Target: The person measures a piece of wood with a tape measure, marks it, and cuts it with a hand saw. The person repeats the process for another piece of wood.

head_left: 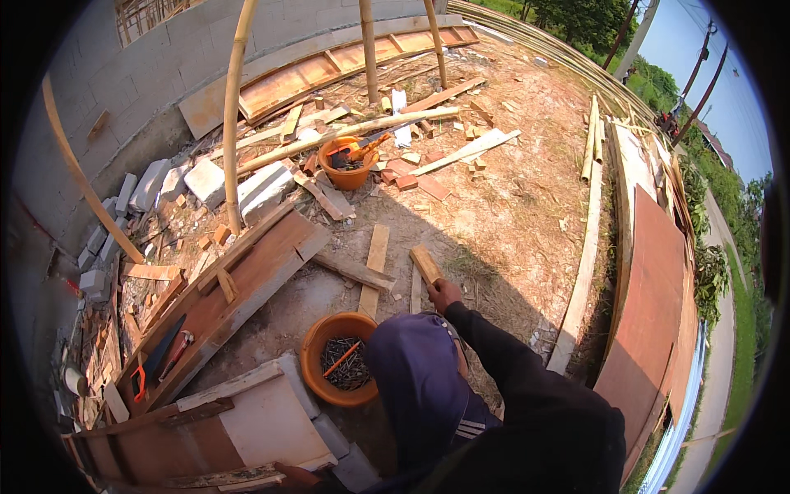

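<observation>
With its fingers closed, my right hand grips the near end of a short wooden block above the ground. My left hand, only partly in view at the lower edge, closes on the batten-edged side of a wooden panel. An orange bucket full of nails stands between the panel and a bulge of dark blue striped cloth, with an orange pencil-like stick lying on the nails. The cloth hides part of the bucket's right side.
A handsaw and a red-handled hammer rest on a long board trough at left. Farther off are a second orange bucket with tools, bamboo poles, scattered planks and grey blocks. Brown plywood sheets lean at right.
</observation>
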